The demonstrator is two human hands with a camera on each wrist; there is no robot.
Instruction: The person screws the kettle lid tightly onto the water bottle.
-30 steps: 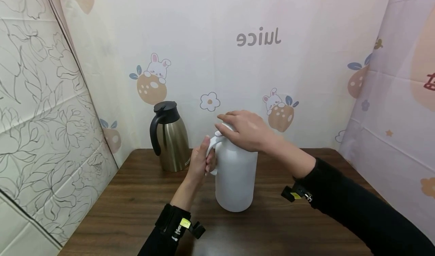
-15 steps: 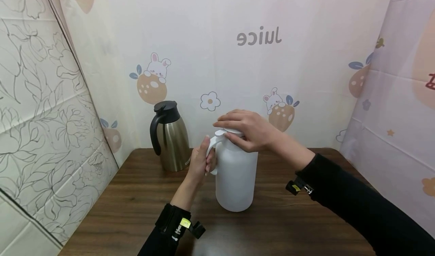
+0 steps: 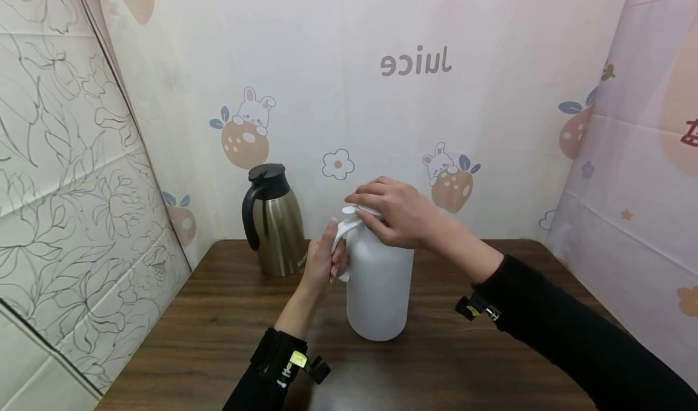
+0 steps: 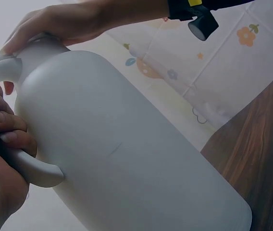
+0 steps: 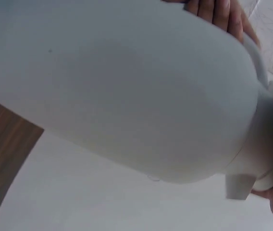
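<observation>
A white vacuum jug [image 3: 378, 290] stands upright on the wooden table. My left hand [image 3: 319, 259] grips its side handle [image 4: 40, 172], thumb up along the top of the loop. Over the jug's top lies my right hand [image 3: 400, 211], its fingers on the far side of the lid and its thumb on the near side, holding it. Most of the lid is hidden under that hand. A round white thumb press [image 3: 348, 210] shows beside the right fingertips, above the handle. In the right wrist view, the spout [image 5: 239, 186] juts out below the lid, on the side away from the handle.
A gold-brown steel jug [image 3: 280, 235] with a black lid and handle stands behind my left hand, at the back left of the table [image 3: 218, 338]. Printed cloth [image 3: 338, 96] hangs close behind the table's back edge and along both sides.
My right hand lay flatter across the lid and has turned, thumb now lower on the near side. The thumb press has shifted slightly left and up. My left hand keeps its grip.
</observation>
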